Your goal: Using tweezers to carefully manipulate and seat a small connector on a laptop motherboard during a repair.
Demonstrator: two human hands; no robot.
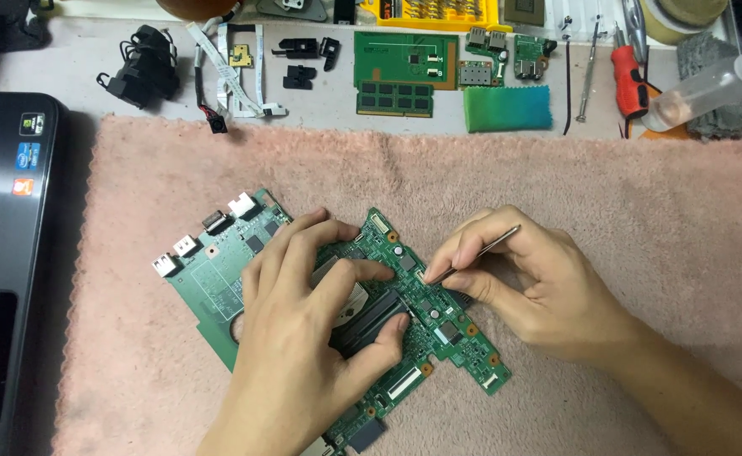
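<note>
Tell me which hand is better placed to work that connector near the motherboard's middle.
Right. The right hand already holds the tweezers, tip at that connector on the motherboard. The left hand lies flat, pressing the board to the pink towel.

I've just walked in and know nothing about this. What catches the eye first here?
The big green circuit board in the middle of the pink towel, with both hands on it. The left hand presses down on the board while the right hand pinches thin metal tweezers, tip touching the board. Along the far edge lie smaller green boards, a green cloth and a red-handled screwdriver.
</note>
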